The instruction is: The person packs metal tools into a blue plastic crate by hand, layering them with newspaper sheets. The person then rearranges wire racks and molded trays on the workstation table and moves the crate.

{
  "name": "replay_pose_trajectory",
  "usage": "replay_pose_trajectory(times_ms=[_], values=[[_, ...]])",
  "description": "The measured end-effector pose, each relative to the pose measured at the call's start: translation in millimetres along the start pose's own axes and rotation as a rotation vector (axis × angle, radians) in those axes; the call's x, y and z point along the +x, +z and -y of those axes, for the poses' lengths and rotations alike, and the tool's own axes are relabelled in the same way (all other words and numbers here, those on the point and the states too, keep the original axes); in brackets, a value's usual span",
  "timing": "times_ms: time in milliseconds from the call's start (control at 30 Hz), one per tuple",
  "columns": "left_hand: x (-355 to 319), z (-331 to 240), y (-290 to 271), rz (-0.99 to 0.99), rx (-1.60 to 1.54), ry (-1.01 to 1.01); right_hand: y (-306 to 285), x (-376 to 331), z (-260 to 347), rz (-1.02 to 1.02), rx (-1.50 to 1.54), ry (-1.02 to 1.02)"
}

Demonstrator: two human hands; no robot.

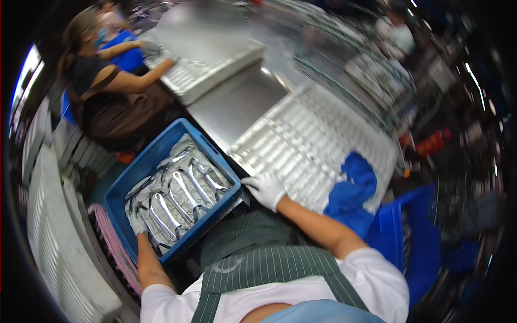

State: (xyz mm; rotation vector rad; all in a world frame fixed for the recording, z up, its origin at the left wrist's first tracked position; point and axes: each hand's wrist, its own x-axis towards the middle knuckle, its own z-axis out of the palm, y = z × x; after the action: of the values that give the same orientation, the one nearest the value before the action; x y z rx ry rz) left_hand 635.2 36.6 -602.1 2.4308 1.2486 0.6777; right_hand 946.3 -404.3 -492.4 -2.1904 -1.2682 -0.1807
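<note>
A blue plastic bin (211, 152) stands tilted in the view in front of me. Several shiny metal wrenches (188, 189) lie in it side by side on crumpled grey wrapping (186, 152). My left hand (137, 222), in a white glove, reaches inside the bin's left side, at the ends of the wrenches. Its fingers are blurred, and I cannot make out what they hold. White-gloved too, my right hand (265, 189) lies beside the bin's right corner, fingers stretched toward the rim, at the near edge of a pale ribbed tray (318, 134).
A blue cloth (353, 188) lies on the tray's right part. Behind is a steel table (239, 105) with another tray (221, 72), where a co-worker (102, 81) sits. White slatted racks (54, 226) stand at left, a blue crate (414, 237) at right.
</note>
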Motion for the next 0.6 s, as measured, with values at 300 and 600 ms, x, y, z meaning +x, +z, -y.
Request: replay_pose_trajectory(times_ms=[300, 600], values=[[9.9, -25.6, 3.2, 0.191, 0.134, -0.104, -13.5, 5.7, -3.7, 0.118, 0.019, 0.096], [-18.0, -172.1, -63.2, 0.156, -0.317, -0.273, 9.8, 4.4, -0.7, 0.083, 0.346, 0.157]])
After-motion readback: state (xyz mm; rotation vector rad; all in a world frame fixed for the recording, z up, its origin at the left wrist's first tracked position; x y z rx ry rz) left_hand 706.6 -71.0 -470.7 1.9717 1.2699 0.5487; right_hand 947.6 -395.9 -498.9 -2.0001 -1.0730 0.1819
